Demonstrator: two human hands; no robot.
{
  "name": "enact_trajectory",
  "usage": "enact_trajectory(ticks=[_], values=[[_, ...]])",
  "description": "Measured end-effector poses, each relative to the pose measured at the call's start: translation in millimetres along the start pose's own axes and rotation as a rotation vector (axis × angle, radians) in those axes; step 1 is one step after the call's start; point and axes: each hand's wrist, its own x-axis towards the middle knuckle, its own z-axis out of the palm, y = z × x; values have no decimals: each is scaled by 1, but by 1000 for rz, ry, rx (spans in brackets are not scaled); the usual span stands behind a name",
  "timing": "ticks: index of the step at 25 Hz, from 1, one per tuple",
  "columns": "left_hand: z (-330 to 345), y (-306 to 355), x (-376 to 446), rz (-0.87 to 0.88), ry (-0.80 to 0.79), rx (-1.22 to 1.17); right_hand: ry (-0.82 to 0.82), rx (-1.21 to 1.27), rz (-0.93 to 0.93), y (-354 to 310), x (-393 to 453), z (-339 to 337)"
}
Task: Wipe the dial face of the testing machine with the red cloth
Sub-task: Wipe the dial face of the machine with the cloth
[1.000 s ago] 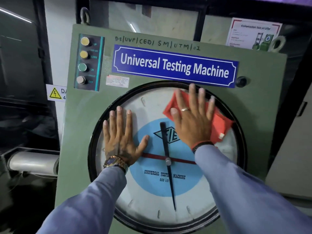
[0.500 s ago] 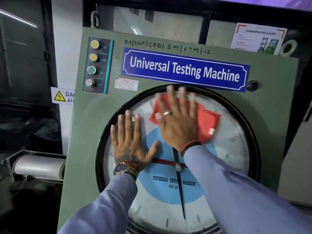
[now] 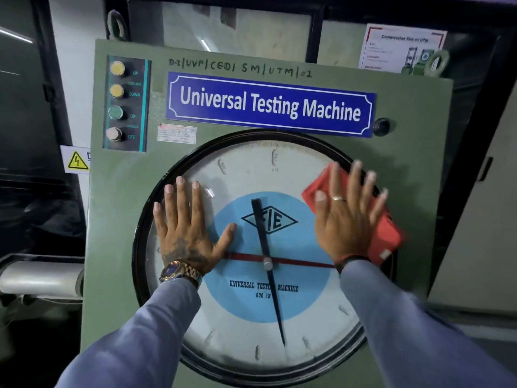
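Note:
A large round dial face (image 3: 251, 175), white with a blue centre, a black pointer and a black rim, fills the front of the green testing machine (image 3: 123, 219). My right hand (image 3: 349, 219) lies flat with fingers spread on the red cloth (image 3: 383, 236), pressing it against the dial's upper right edge. The cloth shows above and to the right of the palm. My left hand (image 3: 184, 228) rests flat and empty on the dial's left side, fingers apart, a gold watch on the wrist.
A blue "Universal Testing Machine" sign (image 3: 268, 105) sits above the dial. A black button strip (image 3: 126, 103) with several round buttons is at the upper left. A yellow hazard sticker (image 3: 77, 162) and a grey cylinder (image 3: 39, 278) lie left of the cabinet.
My right hand has slid the red cloth from the dial's top centre to its upper right edge. My left hand has stayed pressed on the left side.

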Motion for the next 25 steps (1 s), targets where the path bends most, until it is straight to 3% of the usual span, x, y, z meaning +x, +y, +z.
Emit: enact_trajectory(ticks=[2, 6, 10, 14, 17, 20, 25], values=[[0, 0, 0, -3, -3, 2, -13, -8, 117, 13, -21, 1], [-1, -2, 0, -7, -1, 4, 16, 20, 118, -13, -5, 12], [-4, 0, 1, -4, -3, 7, 42, 19, -137, -68, 35, 20], [1, -3, 0, 13, 13, 9, -18, 43, -534, -147, 50, 29], [1, -3, -1, 25, 16, -6, -40, 51, -624, -145, 49, 30], [-1, -7, -3, 39, -11, -4, -19, -5, -560, -122, 51, 25], [-8, -16, -7, 45, -86, -8, 12, -27, -300, -68, 42, 20]])
